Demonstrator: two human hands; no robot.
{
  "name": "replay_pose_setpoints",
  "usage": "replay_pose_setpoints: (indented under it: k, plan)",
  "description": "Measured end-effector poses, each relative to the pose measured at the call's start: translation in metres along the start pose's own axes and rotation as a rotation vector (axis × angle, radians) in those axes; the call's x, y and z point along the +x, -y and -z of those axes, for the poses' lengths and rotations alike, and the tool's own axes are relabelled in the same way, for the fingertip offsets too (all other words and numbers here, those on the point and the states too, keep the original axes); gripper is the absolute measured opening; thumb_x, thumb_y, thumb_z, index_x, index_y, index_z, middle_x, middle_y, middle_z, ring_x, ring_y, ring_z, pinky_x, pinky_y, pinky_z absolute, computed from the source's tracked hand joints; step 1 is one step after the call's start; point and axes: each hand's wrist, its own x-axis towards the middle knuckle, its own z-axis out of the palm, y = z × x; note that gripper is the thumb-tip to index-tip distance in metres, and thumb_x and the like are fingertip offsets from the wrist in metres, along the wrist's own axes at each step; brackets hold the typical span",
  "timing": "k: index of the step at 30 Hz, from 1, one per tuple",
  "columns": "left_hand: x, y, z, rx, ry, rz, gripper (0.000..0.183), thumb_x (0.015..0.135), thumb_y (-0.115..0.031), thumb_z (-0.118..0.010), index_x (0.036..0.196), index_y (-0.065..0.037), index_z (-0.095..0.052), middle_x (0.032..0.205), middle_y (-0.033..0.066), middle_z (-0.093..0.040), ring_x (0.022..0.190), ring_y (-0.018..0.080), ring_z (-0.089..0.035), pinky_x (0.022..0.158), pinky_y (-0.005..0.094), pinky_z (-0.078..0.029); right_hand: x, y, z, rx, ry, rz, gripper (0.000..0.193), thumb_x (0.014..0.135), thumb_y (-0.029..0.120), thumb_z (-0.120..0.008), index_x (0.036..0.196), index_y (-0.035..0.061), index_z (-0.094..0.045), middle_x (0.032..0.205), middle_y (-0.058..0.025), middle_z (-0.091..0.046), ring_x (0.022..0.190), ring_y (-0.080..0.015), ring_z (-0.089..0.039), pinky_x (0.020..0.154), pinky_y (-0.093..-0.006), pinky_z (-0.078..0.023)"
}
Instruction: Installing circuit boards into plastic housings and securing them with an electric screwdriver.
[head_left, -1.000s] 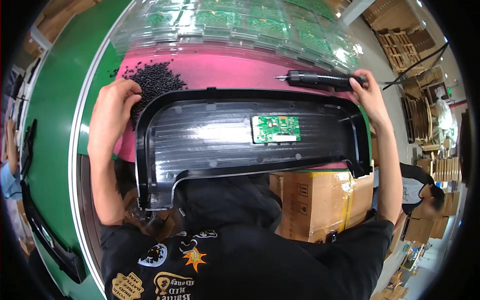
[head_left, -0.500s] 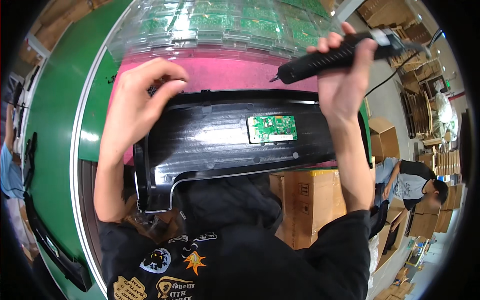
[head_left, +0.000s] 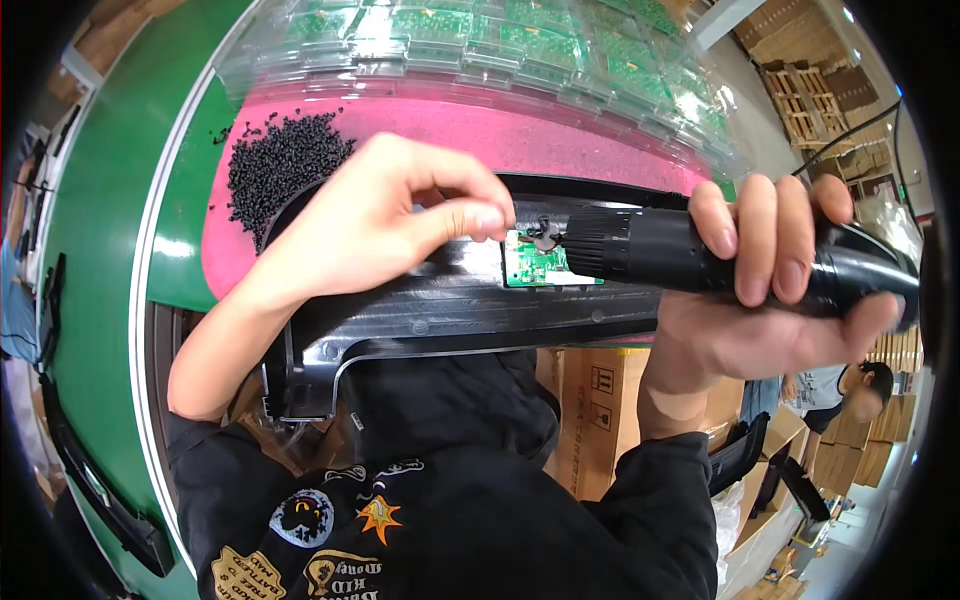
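Observation:
My right hand (head_left: 770,270) is wrapped round a black electric screwdriver (head_left: 650,248), held nearly level with its tip pointing left. Below that tip lies a green circuit board (head_left: 530,272), partly covered by the tool. Small dark pieces (head_left: 545,235) show between the tip and my left fingertips, too blurred to tell apart. My left hand (head_left: 410,215) pinches thumb and forefinger together just left of the tip; what they hold is hidden. The board sits inside a long black plastic housing (head_left: 460,318), lying hollow side up on a pink mat (head_left: 430,118).
A heap of small black screws (head_left: 285,165) lies on the mat's left. Clear plastic trays (head_left: 450,60) of green boards stand along the far side. Cardboard boxes (head_left: 605,410) are below the front edge. Another person (head_left: 830,400) is at the right; a cable (head_left: 860,128) hangs there.
My left hand has moved right from over the screw heap to the board, uncovering the heap. My right hand has brought the screwdriver down and nearer, its tip now over the board.

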Motion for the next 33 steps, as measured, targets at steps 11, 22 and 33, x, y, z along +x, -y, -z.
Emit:
replay_pose_setpoints:
  k: [11, 22, 33]
  plan:
    - [0.018, 0.023, -0.008, 0.495, 0.036, -0.261, 0.019, 0.077, -0.006, -0.076, 0.090, 0.003, -0.068, 0.080, 0.0102, -0.069, 0.071, 0.0217, -0.068, 0.065, 0.0306, -0.052, 0.010, -0.011, 0.028, -0.148, 0.178, -0.096, 0.059, 0.083, 0.064, -0.061, 0.110, 0.0121, -0.052, 0.067, 0.0057, -0.050, 0.055, -0.0075, -0.047, 0.063, -0.0287, -0.041]
    - [0.012, 0.024, -0.022, 0.714, 0.072, -0.486, 0.021, 0.072, -0.002, -0.074, 0.091, 0.001, -0.065, 0.078, 0.0108, -0.067, 0.070, 0.0294, -0.065, 0.063, 0.0367, -0.052, 0.000, -0.002, 0.032, -0.212, 0.339, -0.204, 0.068, 0.083, 0.069, -0.056, 0.119, 0.0113, -0.051, 0.073, 0.0034, -0.053, 0.059, -0.0089, -0.047, 0.063, -0.0281, -0.040]
    - [0.002, 0.011, -0.027, 0.760, -0.015, -0.395, 0.006, 0.081, 0.000, -0.068, 0.085, 0.001, -0.063, 0.082, 0.0097, -0.066, 0.076, 0.0255, -0.066, 0.065, 0.0337, -0.051, 0.000, 0.023, 0.043, -0.464, -0.039, -0.062, 0.056, 0.087, 0.060, -0.054, 0.099, 0.0058, -0.054, 0.062, 0.0013, -0.046, 0.052, -0.0107, -0.039, 0.059, -0.0290, -0.034]
